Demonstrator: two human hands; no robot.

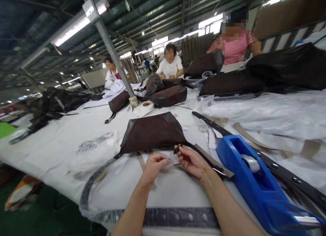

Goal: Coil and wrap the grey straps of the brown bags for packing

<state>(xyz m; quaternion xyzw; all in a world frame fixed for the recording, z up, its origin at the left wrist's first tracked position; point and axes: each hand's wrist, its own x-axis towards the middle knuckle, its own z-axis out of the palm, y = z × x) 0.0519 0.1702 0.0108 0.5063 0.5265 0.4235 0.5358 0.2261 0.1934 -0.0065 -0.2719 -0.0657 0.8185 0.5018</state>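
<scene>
A dark brown bag with black corners lies on the white-covered table just beyond my hands. My right hand is closed, pinching a small black piece at the bag's near edge. To its left, my left hand is closed in a pinch; a bit of something clear seems to show by its fingertips, too faint to name. From the bag's left corner a long black strap, covered in clear plastic and dotted with metal studs, curves round under my forearms.
A blue tape dispenser stands right of my right forearm, beside a black studded strap. More brown bags lie farther back near a metal post. Several people sit or stand across the table, one in pink.
</scene>
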